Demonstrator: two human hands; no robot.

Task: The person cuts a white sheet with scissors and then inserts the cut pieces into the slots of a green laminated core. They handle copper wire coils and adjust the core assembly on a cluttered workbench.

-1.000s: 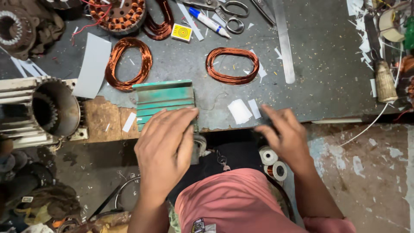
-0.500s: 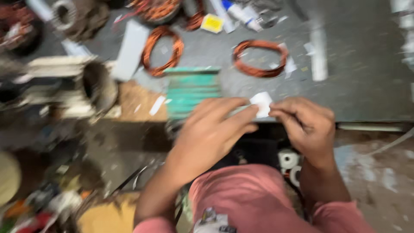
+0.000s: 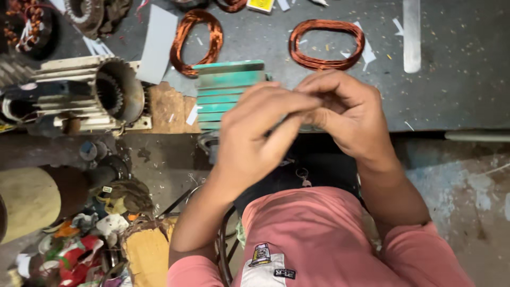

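Both hands meet over the bench edge (image 3: 467, 125), the left hand (image 3: 255, 138) and right hand (image 3: 340, 114) with fingertips pressed together on something too hidden to name. It looks like small finger-work. Just beyond the grip lies a green motor housing (image 3: 226, 87); farther out, a copper wire coil (image 3: 326, 45). Open bench lies right of the grip.

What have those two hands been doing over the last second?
The left hand and right hand lifted off the bench edge and met in front of the person, after picking up a small white scrap, now hidden. The green block and copper coils stayed put.
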